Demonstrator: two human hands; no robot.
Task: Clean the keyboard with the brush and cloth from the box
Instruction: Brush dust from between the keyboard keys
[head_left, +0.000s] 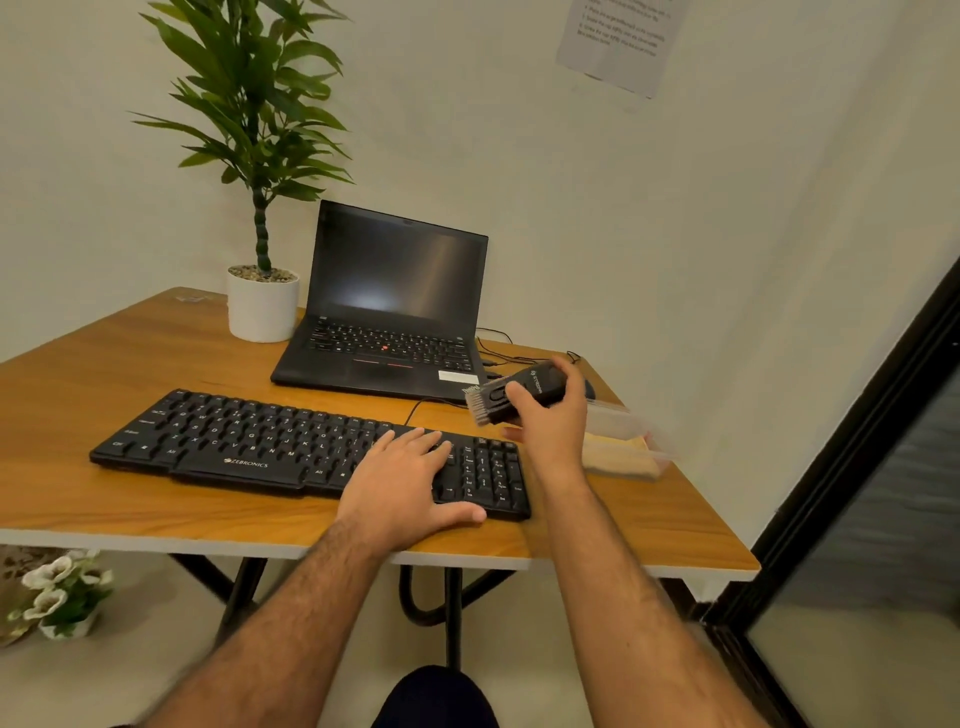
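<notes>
Box (626, 441) at 3 o'clock of the keyboard (311, 452): clear plastic, motion-blurred, walls hard to trace, near end partly hidden behind right wrist. Inside, something pale yellow, probably the cloth (618, 460); could not confirm fold or shape. Lid not made out.

Mouse (588, 387) at 12 o'clock of the box, mostly hidden behind right hand (550, 421), only a dark sliver seen. Cables (498, 348) ran along the table's far edge, ends hidden behind the laptop (389, 306) and the hand. Paper sheet (621, 41) on wall at top, cut off by frame edge, print unreadable. Laptop screen dark, lid open. Dark shape at bottom centre, cut off, not identified.

Right hand wrapped around black brush (511, 397), thumb across the body, fingers curled over the far side; held in the air off the keyboard's 1 o'clock corner, above the table (130, 374), clear of the keys. Bristles pale, pointed toward 9 o'clock, slightly blurred. Logo on brush body illegible.

Left hand (410, 483) lay flat on the keyboard's right part, fingers straight and together over keys beside the numpad, thumb splayed along the front edge. Gripped nothing. Covered keys hidden.

Keyboard black, lay at table front, cord led out toward 12 o'clock. Potted plant (262, 208) at 10 o'clock of the laptop, white pot. White flowers (62, 592) on the floor at 7 o'clock, partly cut off.
</notes>
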